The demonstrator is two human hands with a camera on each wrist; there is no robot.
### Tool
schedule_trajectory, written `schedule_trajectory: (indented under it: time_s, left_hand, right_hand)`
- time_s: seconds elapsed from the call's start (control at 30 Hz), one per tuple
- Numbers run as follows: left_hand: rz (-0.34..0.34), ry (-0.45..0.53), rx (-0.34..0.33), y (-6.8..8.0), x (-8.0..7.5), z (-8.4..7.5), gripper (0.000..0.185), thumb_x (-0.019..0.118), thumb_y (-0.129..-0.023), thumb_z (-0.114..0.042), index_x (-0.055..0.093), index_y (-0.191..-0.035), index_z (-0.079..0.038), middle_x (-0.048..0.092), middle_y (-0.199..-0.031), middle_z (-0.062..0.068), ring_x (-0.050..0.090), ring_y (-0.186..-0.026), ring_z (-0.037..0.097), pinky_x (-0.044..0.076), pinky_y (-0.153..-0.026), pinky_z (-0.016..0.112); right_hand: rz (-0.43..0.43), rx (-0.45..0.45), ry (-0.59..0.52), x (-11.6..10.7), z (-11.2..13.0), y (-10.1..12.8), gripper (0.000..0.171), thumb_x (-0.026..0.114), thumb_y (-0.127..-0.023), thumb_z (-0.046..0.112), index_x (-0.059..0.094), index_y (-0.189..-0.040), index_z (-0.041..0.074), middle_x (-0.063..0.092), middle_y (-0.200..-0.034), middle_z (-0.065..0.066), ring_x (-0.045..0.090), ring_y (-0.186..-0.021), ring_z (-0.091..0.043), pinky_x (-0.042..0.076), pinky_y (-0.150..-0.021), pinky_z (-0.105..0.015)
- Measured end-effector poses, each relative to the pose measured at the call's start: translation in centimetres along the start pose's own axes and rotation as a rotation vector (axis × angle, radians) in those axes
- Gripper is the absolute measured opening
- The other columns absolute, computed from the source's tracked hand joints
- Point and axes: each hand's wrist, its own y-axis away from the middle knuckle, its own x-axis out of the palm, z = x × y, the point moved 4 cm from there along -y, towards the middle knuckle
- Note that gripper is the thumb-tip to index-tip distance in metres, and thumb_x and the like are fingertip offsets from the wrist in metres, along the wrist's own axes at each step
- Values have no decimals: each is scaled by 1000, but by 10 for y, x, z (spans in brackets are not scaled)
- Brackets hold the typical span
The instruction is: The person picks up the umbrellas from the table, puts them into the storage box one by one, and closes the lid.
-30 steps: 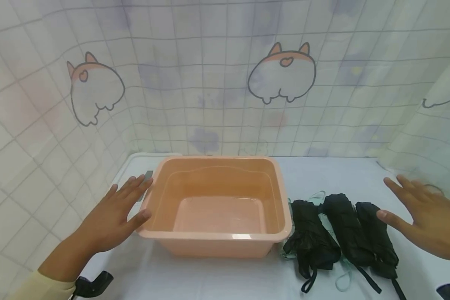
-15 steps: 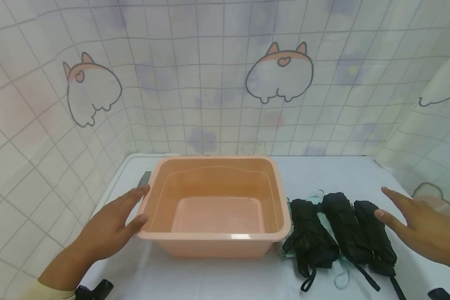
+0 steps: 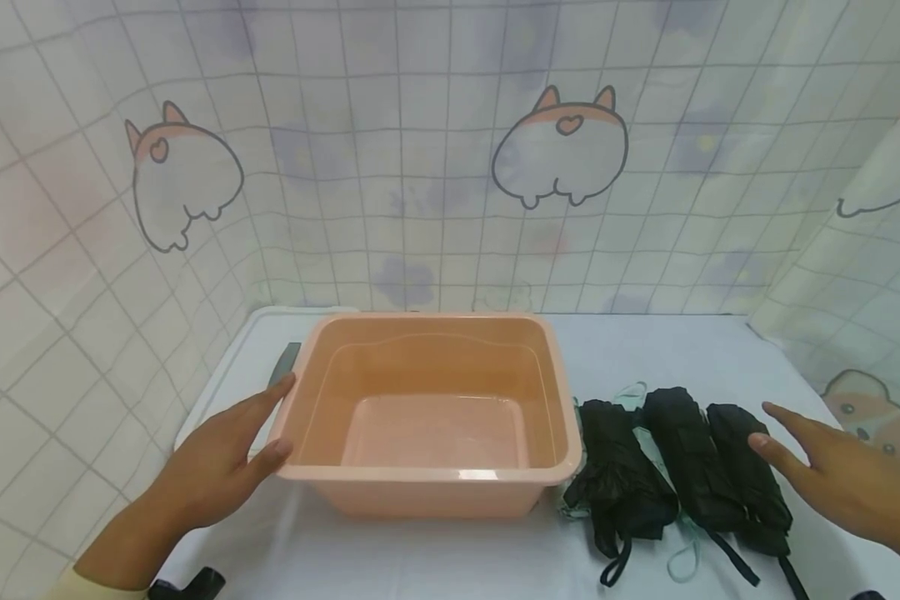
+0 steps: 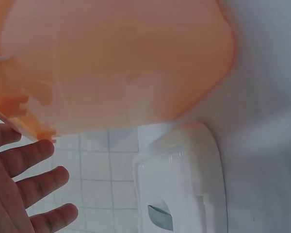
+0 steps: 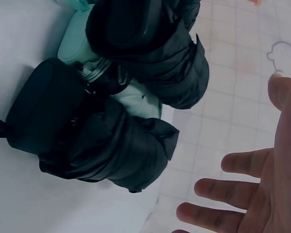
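You can read no words or brand names on anything here. Your left hand [image 3: 210, 462] rests flat against the left end of the peach tub [image 3: 427, 408], with the fingers straight and spread; its grip holds nothing. The tub sits in the middle of the white counter [image 3: 660, 350], open side up. Its long side runs left to right.

Your right hand [image 3: 843, 479] hovers just beside the three black folded umbrellas [image 3: 682, 467], with the fingers spread wide and holding nothing. Your thumb is close to the rightmost umbrella, but you cannot tell if it touches. The umbrellas lie side by side just right of the tub. Their long way runs from the wall toward you, and their straps point toward you. A pale green one [image 5: 87, 48] peeks out under them.

A white tray [image 4: 184, 184] lies behind your left hand. A wall cover with cat drawings [image 3: 562, 146] stands behind the counter.
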Motion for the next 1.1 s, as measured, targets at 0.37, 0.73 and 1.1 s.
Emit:
schedule_trajectory:
  time_s: [0.37,0.73,1.1]
  left_hand:
    - [27,27,-27,0,1,1,71,56,-104,-39,23,-165,-22,48,-154,16,49,-135,42,43,-100,65]
    - [34,36,-42,3,1,1,72,57,-104,-39,23,-165,-24,46,-156,14,47,-137,41,42,-100,66]
    - [30,68,-26,3,3,0,70,56,-105,-35,22,-165,-24,46,-156,15,47,-137,42,40,-102,65]
  right_hand:
    - [24,7,-50,19,-7,-7,93,49,-102,63,41,-136,-23,49,-125,-50,55,-105,-65,49,-74,-71]
    - [22,-11,-93,32,-6,-16,85,58,-100,57,48,-131,-21,61,-112,-42,63,-96,-57,53,-71,-65]
    - [-22,-1,-95,32,-4,-22,77,72,-94,42,51,-121,-27,62,-102,-40,62,-92,-56,53,-73,-65]
